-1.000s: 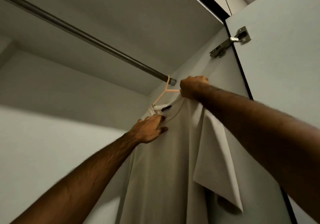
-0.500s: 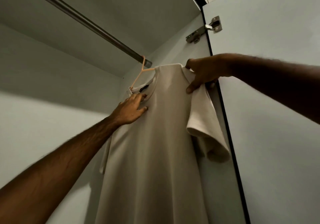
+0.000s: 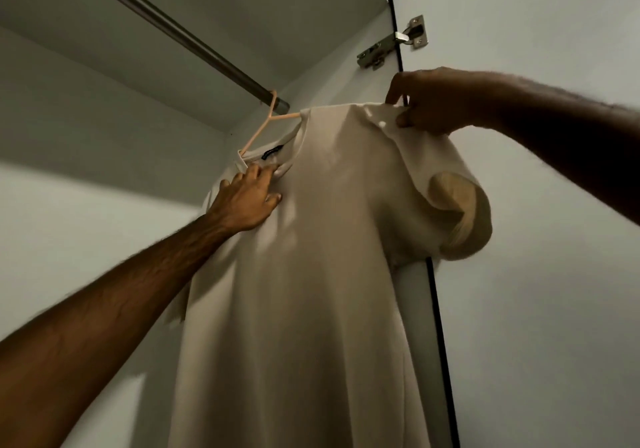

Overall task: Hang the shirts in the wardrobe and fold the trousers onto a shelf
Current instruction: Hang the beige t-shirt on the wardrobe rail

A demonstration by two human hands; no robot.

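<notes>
View looks up into an open wardrobe. A cream T-shirt hangs on a pale pink plastic hanger, whose hook sits over the metal rail at the rail's far right end, close to the side wall. The shirt hangs full length, long axis vertical, front facing the camera; shoulder line runs from the hook out toward the right, w/ the right sleeve billowing open near the wardrobe door.

Left hand reaches up from lower left, fingers fairly straight, resting on the fabric just below the collar, fingertips at the neckline by the label. Right hand comes in from the right & pinches the shirt's shoulder seam betw. thumb and fingers, right at the top edge. A door hinge sits just above that hand.

Judgement: shirt is already on the rail; step in hand looks like squaring it on the hanger. The shoulder held by the right hand lies out toward the door, away from the hook, so the right hand is the nearer one to seat it. No trousers in view.
</notes>
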